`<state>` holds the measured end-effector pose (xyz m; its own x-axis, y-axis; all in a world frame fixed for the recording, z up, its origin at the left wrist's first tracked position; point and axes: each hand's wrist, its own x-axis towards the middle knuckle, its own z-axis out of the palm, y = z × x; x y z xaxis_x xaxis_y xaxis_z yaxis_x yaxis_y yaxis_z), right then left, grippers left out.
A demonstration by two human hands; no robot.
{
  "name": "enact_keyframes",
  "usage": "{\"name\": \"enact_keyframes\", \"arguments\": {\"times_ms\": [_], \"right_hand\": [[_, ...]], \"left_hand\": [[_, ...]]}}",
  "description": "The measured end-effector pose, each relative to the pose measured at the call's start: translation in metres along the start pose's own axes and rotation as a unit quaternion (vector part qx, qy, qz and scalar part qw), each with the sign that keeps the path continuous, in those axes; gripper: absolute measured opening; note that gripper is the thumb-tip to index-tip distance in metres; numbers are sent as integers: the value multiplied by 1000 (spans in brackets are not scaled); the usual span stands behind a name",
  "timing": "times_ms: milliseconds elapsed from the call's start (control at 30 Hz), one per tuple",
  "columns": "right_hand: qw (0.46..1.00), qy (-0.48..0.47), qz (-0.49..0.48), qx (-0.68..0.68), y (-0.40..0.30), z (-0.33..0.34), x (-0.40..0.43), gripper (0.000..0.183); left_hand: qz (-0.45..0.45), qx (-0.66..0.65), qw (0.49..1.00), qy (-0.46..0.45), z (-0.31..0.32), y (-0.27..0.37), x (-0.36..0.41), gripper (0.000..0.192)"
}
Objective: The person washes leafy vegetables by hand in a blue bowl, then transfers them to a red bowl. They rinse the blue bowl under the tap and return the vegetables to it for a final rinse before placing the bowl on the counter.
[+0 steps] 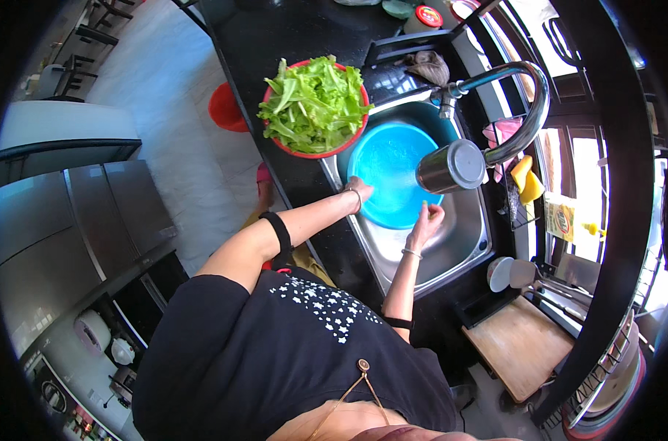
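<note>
A round blue plastic basin (391, 201) rests in the stainless steel sink (466, 226), with what looks like water inside. My left hand (361, 189) is closed at the basin's left rim, its fingertips partly hidden. At the near right rim is my right hand (430, 218), its fingers curled. A tiny green spot shows by its thumb, too small to identify. Over the basin's right side hangs a cylindrical metal tap attachment (449, 165), joined to a curved chrome faucet (538, 105). Leafy green lettuce (317, 107) fills a red bowl (312, 155) on the counter left of the sink.
The black counter (256, 33) runs along the sink. A wooden cutting board (524, 347) and a white bowl (500, 274) stand at the right. Yellow sponges (528, 181) sit in a wire rack behind the faucet. On the floor is a red container (226, 107).
</note>
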<state>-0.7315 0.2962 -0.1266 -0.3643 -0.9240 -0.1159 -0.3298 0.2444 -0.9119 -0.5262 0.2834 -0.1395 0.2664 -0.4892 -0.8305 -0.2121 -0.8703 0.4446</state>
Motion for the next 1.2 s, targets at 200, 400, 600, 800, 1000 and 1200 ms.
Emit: {"name": "enact_keyframes", "arguments": {"times_ms": [200,400,600,800,1000,1200], "right_hand": [[953,-108,-107,-262,-21,46,15,43],[935,-171,-101,-293,-8,73,0,25],[967,-103,-204,-116,-80,106,-34,27],[904,-153,-389,-94,-205,169,-35,79],[862,-281,-345,-242,-237,200,-67,112],[912,-273,-285,-108,-178,173,-67,124]], "left_hand": [[0,-397,909,-124,-83,-41,-26,27],[106,-534,838,42,-212,-45,-38,25],[96,-452,885,-60,-251,-36,0,35],[102,-393,911,-76,-245,-36,30,55],[145,-276,936,-166,-250,-20,-31,54],[257,-232,935,-72,-221,5,-85,79]]}}
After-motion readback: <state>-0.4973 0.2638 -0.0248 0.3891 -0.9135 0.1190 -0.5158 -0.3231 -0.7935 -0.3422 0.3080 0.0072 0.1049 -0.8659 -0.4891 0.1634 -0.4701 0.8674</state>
